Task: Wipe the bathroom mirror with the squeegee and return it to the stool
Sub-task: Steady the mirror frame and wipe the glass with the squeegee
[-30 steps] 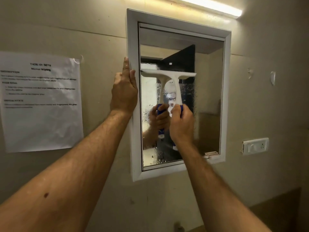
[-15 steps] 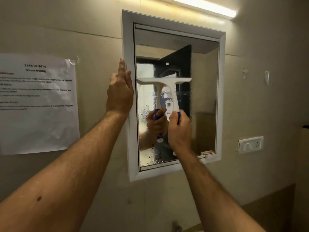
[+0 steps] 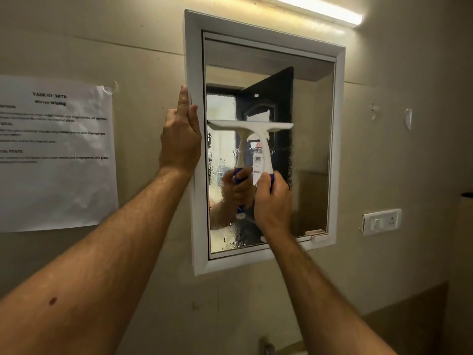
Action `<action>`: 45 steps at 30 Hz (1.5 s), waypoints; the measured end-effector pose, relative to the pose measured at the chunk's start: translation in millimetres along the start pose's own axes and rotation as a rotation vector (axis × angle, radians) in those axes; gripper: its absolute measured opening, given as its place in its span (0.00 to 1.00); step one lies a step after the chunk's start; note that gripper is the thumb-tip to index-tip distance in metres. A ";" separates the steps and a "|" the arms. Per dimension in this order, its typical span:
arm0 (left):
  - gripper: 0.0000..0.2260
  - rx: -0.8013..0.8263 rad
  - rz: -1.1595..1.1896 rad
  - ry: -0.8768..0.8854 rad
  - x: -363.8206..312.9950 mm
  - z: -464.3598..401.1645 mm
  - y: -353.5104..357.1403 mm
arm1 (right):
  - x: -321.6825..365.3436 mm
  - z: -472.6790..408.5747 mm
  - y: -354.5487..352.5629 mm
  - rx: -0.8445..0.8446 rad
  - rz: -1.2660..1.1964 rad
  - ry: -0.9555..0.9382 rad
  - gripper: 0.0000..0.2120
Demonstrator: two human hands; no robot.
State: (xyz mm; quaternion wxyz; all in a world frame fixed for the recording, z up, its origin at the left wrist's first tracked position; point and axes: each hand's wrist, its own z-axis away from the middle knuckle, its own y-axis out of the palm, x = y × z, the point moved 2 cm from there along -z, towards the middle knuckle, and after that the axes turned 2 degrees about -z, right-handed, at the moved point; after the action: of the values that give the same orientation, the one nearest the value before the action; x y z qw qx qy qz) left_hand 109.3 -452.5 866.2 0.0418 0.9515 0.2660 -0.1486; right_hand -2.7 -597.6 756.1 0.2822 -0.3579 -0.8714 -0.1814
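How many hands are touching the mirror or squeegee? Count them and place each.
2. The left hand rests flat against the left side of the mirror frame. The right hand grips the squeegee handle in front of the glass. The reflected hand is not counted.

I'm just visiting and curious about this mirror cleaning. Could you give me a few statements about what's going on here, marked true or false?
1. The right hand grips the squeegee by its blue handle. True.
2. The left hand holds a cloth against the glass. False: it holds nothing and rests flat on the left side of the white mirror frame.
3. The squeegee's blade lies level across the left part of the mirror. True.
4. The glass below the blade is dry and clean. False: water droplets and streaks show there.
5. The printed paper sheet hangs on the wall to the right of the mirror. False: it hangs to the left; a switch and socket plate is on the right.
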 end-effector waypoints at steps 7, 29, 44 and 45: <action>0.21 -0.013 -0.007 0.001 0.1 1.7 1.1 | -43.4 50.3 -2.5 -0.005 -0.005 0.045 0.12; 0.17 0.017 0.082 -0.064 -4.6 10.1 -7.3 | -20.2 25.6 1.1 -0.065 -0.010 0.068 0.15; 0.16 0.070 0.194 -0.078 4.5 34.3 -6.0 | -23.9 40.8 -2.7 -0.090 0.098 0.094 0.18; 0.16 0.065 0.196 -0.082 5.3 35.3 -5.7 | -25.7 42.5 -2.2 -0.090 0.095 0.098 0.18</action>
State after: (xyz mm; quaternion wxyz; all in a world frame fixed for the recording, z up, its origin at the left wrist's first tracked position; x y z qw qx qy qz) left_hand 101.5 -450.5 831.0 0.0360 0.9670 0.1647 -0.1912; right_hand -4.6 -590.5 706.9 0.3166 -0.4019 -0.8295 -0.2241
